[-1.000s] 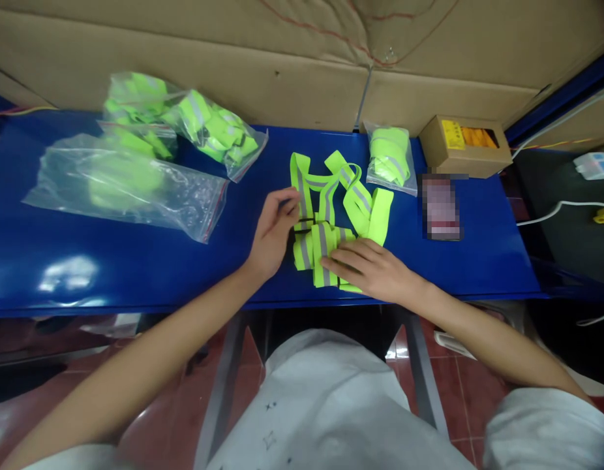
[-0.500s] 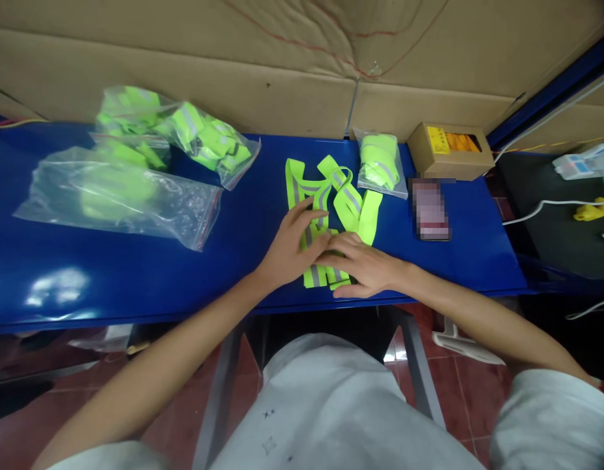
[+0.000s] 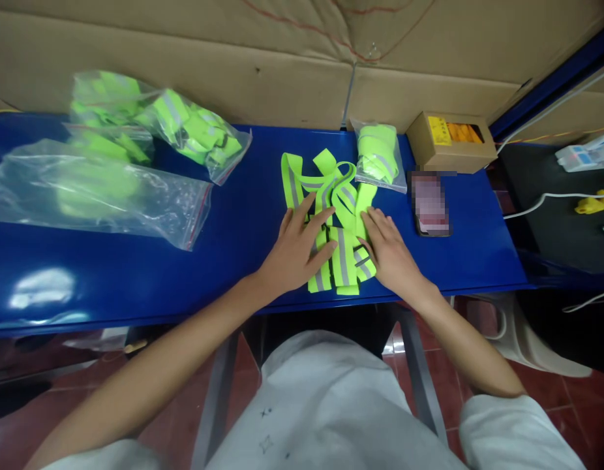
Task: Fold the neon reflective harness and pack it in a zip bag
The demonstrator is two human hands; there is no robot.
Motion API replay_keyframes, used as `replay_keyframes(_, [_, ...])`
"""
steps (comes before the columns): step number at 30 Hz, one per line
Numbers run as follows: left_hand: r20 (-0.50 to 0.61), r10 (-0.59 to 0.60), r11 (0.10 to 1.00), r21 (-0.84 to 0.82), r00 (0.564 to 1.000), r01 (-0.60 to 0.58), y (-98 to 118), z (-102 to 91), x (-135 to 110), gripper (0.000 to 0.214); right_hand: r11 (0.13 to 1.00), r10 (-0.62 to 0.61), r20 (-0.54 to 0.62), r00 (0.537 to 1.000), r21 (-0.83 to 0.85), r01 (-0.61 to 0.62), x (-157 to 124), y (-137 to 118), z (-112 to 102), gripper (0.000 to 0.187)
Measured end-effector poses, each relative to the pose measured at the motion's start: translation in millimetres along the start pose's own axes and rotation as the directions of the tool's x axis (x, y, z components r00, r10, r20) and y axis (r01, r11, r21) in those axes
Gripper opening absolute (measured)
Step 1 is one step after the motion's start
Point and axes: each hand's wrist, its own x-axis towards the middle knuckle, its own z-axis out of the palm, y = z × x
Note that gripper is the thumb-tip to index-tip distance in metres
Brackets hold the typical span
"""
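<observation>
Neon yellow-green reflective straps (image 3: 343,258) with grey stripes lie partly folded on the blue table, close to its front edge. My left hand (image 3: 298,251) rests over their left side, fingers spread. On the right, my right hand (image 3: 389,251) lies against the straps with its fingers stretched forward and the thumb apart. A dark buckle (image 3: 361,256) shows beside that thumb. Behind the folded part, loose strap loops (image 3: 326,179) spread toward the back.
A bagged strap roll (image 3: 379,153) stands behind, near a cardboard box (image 3: 451,145) and a blurred-out phone (image 3: 430,205). Several clear bags with straps (image 3: 197,134) lie at left, with a larger clear plastic bag (image 3: 169,205) in front. The blue table (image 3: 224,261) ends at my body.
My right hand has moved right, away from my left hand, uncovering the folded straps and buckle. The folded part is now bunched more to the right. The view has shifted slightly.
</observation>
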Motion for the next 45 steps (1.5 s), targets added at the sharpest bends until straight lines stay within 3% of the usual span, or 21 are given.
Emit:
replay_keyframes(7, [0.019, 0.024, 0.999, 0.027, 1.0, -0.025, 4, 2.6, 0, 0.058, 0.984, -0.156, 0.17, 0.973, -0.053, 0.168, 23, -4, -1, 0.067])
replay_keyframes(14, [-0.003, 0.077, 0.987, 0.141, 0.997, -0.076, 9, 0.4, 4, 0.055, 0.977, -0.209, 0.159, 0.965, 0.002, 0.212, 31, -4, -7, 0.062])
replay_keyframes(18, [0.081, 0.191, 0.97, 0.134, 0.978, -0.2, 6, -2.0, 12, 0.058, 0.975, -0.223, 0.135, 0.965, 0.018, 0.223, 31, -3, -5, 0.056])
replay_keyframes(22, [0.142, 0.149, 0.982, 0.094, 0.979, -0.163, 0, 0.1, 16, 0.061, 0.974, -0.226, 0.125, 0.966, 0.04, 0.222, 37, 2, -5, 0.047])
replay_keyframes(25, [0.152, 0.112, 0.988, 0.089, 0.982, -0.126, -2, 2.8, 17, 0.06, 0.964, -0.214, 0.07, 0.974, 0.174, 0.2, 36, 4, -14, 0.042])
replay_keyframes(28, [0.136, 0.092, 0.991, 0.088, 0.986, -0.105, -1, 4.6, 16, 0.055, 0.942, -0.155, -0.155, 0.976, 0.275, 0.193, 18, -3, -28, 0.04])
replay_keyframes(30, [0.133, 0.095, 0.991, 0.076, 0.986, -0.106, -2, 4.9, 16, 0.054, 0.937, -0.239, -0.259, 0.936, 0.192, 0.292, -1, -11, -33, 0.038])
replay_keyframes(33, [0.13, 0.112, 0.992, 0.047, 0.985, -0.119, -2, 5.1, 16, 0.054, 0.853, -0.52, -0.043, 0.853, 0.012, 0.521, -21, -19, -29, 0.065])
replay_keyframes(36, [0.119, 0.097, 0.992, 0.072, 0.988, -0.106, -2, 5.8, 16, 0.051, 0.814, -0.56, 0.152, 0.814, -0.08, 0.575, -19, -20, -20, 0.059])
replay_keyframes(39, [0.107, 0.043, 0.988, 0.145, 0.993, -0.059, 1, 7.9, 17, 0.052, 0.734, -0.626, 0.179, 0.759, -0.195, 0.651, -2, -14, -18, 0.046])
replay_keyframes(42, [0.091, 0.01, 0.981, 0.193, 0.996, -0.027, 3, 10.8, 18, 0.052, 0.58, -0.733, 0.191, 0.653, -0.327, 0.746, 10, -12, -25, 0.051])
replay_keyframes(45, [0.065, -0.01, 0.979, 0.203, 0.998, -0.003, 6, 13.6, 18, 0.05, 0.497, -0.771, 0.218, 0.599, -0.383, 0.779, 11, -13, -31, 0.053])
